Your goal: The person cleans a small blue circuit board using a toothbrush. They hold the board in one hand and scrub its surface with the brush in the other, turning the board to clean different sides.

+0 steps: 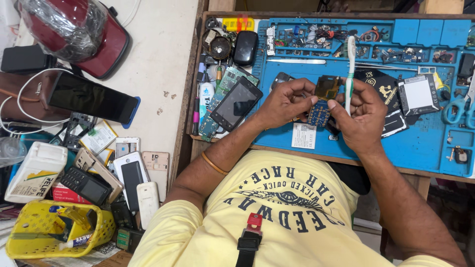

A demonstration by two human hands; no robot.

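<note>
The counter (163, 64) carries a blue work mat (425, 143), which fills the view from twelve to three o'clock. At the centre, the left hand (284, 101) has its fingers closed on a small blue circuit board (319, 113). At three o'clock of the board, the right hand (363, 116) grips an upright white-and-green toothbrush (350, 64), bristles at twelve o'clock.

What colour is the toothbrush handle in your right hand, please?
White with green, seen in the head view: toothbrush, right hand.
</note>
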